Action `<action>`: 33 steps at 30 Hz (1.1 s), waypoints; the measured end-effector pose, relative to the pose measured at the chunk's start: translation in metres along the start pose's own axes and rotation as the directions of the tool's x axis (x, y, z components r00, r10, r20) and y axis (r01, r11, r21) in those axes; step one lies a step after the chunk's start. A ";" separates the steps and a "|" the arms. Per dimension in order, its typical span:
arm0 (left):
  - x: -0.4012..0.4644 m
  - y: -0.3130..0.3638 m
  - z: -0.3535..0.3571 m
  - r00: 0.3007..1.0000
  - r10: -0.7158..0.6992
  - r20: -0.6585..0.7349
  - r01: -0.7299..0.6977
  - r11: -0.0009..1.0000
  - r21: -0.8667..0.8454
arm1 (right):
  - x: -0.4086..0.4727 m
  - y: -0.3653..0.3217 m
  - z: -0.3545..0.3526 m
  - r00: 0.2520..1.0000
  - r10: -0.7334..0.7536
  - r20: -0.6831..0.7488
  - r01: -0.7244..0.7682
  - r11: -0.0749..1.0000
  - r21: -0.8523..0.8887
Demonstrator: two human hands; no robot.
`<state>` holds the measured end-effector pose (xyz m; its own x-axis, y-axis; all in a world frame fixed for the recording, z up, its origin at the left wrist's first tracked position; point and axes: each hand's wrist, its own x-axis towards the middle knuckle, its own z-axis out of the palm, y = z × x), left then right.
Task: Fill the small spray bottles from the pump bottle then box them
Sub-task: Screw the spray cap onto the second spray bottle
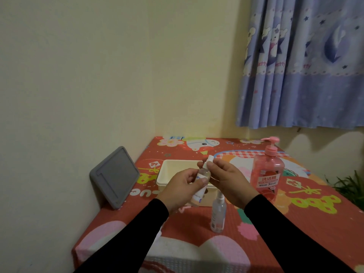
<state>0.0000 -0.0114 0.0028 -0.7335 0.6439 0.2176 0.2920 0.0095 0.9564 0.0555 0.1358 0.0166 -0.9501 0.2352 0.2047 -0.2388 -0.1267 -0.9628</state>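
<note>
Left hand (182,187) has its fingers wrapped round a small clear plastic spray bottle (200,184), held over the cream plastic box (171,174), long axis tilted, white cap (208,161) up (leaning right). Right hand (229,180) pinches that cap.

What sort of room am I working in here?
Probably a home bedroom or child's room: cartoon-print curtain, cartoon-print table cover pushed into a plain wall corner, household pump bottle.

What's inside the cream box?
The cream box shows only bare inner walls and some floor at its left. The left hand, right hand and held spray bottle cover its right part, so that stays unknown.
</note>
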 end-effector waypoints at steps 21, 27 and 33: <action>0.002 0.010 -0.006 0.962 -0.101 0.253 0.198 0.898 -0.394 | 0.005 -0.018 -0.004 0.989 0.050 0.139 -0.047 0.998 -0.028; 0.001 0.011 -0.010 0.962 -0.106 0.251 0.169 0.955 -0.244 | 0.006 -0.015 -0.004 0.985 0.075 0.155 -0.073 0.997 -0.022; 0.000 0.008 -0.008 0.989 -0.001 0.149 0.016 0.995 -0.096 | 0.006 -0.014 0.000 0.994 0.007 0.105 0.006 0.992 -0.129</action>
<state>-0.0024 -0.0171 0.0123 -0.6345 0.7505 0.1848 0.2197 -0.0541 0.9741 0.0530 0.1391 0.0316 -0.9677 0.1320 0.2149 -0.2169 0.0000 -0.9762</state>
